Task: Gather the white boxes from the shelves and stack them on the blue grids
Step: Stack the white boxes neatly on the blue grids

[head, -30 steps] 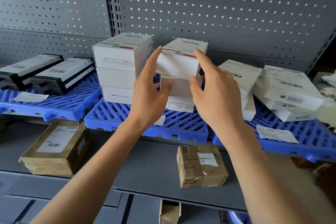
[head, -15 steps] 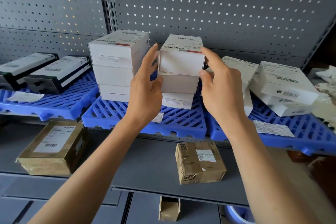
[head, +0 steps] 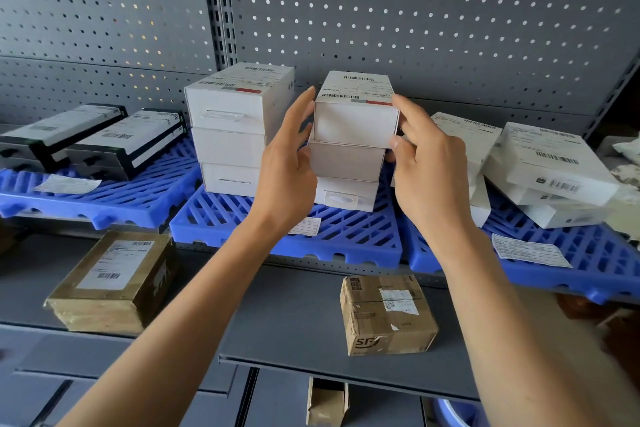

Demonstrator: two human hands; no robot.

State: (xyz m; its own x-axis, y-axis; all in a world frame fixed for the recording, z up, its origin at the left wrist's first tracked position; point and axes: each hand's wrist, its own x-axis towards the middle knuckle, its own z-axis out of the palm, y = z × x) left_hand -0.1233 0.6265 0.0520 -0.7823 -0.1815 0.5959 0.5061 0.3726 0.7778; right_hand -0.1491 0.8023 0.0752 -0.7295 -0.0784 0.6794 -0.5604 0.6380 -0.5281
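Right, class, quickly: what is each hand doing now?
Left hand: fingers straight, pressing the top white box.
Right hand: fingers curled, gripping the same box.

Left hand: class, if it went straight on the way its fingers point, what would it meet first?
Probably the perforated back panel: the left hand points up and back between the two white stacks, beside the top white box. Depth is unclear.
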